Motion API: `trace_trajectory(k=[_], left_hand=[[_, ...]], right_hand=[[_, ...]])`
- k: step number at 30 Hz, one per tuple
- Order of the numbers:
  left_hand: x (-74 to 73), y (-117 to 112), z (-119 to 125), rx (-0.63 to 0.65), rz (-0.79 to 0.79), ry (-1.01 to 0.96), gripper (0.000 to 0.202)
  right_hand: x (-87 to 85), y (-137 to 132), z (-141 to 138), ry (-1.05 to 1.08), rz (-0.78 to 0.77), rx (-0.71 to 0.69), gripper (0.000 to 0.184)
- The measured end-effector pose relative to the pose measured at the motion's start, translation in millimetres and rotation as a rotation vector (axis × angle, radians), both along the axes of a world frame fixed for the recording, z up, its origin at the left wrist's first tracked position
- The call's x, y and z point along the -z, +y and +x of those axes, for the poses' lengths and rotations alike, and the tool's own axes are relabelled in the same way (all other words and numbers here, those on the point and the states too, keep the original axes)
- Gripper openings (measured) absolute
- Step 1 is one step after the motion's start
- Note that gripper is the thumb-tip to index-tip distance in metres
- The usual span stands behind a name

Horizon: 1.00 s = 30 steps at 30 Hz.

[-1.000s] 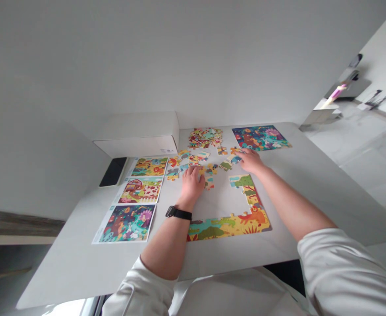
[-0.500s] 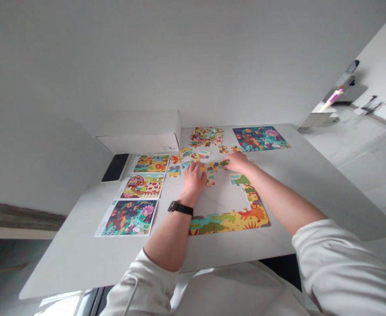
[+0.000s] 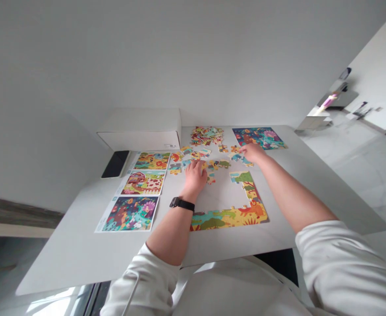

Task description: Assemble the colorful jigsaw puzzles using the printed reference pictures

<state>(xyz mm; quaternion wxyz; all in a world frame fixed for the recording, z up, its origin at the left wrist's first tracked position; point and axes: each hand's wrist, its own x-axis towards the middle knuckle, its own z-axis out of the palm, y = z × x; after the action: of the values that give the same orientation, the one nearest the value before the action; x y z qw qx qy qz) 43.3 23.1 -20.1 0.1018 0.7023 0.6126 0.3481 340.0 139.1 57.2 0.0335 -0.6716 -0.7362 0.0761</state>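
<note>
My left hand (image 3: 195, 176), with a black watch on the wrist, lies palm down with its fingers loosely spread over loose jigsaw pieces at the middle of the table. My right hand (image 3: 254, 153) reaches to the group of blue and orange pieces (image 3: 236, 156); its fingers are drawn together, the fingertips on a jigsaw piece at the edge. Between the hands lies a green piece (image 3: 224, 163). Nearer me is the partly joined jigsaw (image 3: 227, 218), an L of bottom and right edges with a lion and crocodile. My left forearm hides its left end.
A mixed pile of pieces (image 3: 207, 135) sits at the back, beside a white box (image 3: 140, 140). A dark jungle picture (image 3: 261, 137) lies back right. Three picture sheets (image 3: 130, 213) line the left side, with a black phone (image 3: 115, 164) beyond them.
My right hand has moved right and away from the green piece to the blue and orange pieces. The green piece now lies uncovered. My left hand stays nearly in place.
</note>
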Motion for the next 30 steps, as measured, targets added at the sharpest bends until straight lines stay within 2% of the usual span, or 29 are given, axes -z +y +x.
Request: trace_trajectory(k=[6, 9, 11, 15, 20, 25, 30], left_hand=[[-2.0, -0.1, -0.7, 0.009, -0.009, -0.006, 0.044], [-2.4, -0.4, -1.4, 0.009, -0.008, -0.011, 0.043], [-1.9, -0.2, -1.4, 0.008, -0.007, -0.016, 0.043], [-1.0, 0.5, -0.7, 0.002, -0.020, -0.014, 0.044], [-1.7, 0.7, -0.9, 0.015, -0.011, -0.010, 0.044], [-1.2, 0.4, -1.4, 0.001, -0.007, -0.009, 0.044], [0.8, 0.7, -0.8, 0.007, -0.005, -0.017, 0.043]], right_hand=[[23.3, -16.9, -0.3, -0.097, -0.062, -0.084, 0.051], [29.4, -20.7, -0.2, -0.085, -0.064, -0.105, 0.053], [29.5, -19.7, 3.7, -0.040, -0.038, -0.113, 0.054], [26.1, -12.4, 9.7, 0.021, 0.041, -0.031, 0.047], [25.3, 0.5, -3.5, 0.036, -0.012, -0.069, 0.039], [27.3, 10.9, -16.0, -0.050, -0.043, -0.120, 0.049], [25.4, 13.6, -13.5, -0.078, -0.107, -0.127, 0.062]])
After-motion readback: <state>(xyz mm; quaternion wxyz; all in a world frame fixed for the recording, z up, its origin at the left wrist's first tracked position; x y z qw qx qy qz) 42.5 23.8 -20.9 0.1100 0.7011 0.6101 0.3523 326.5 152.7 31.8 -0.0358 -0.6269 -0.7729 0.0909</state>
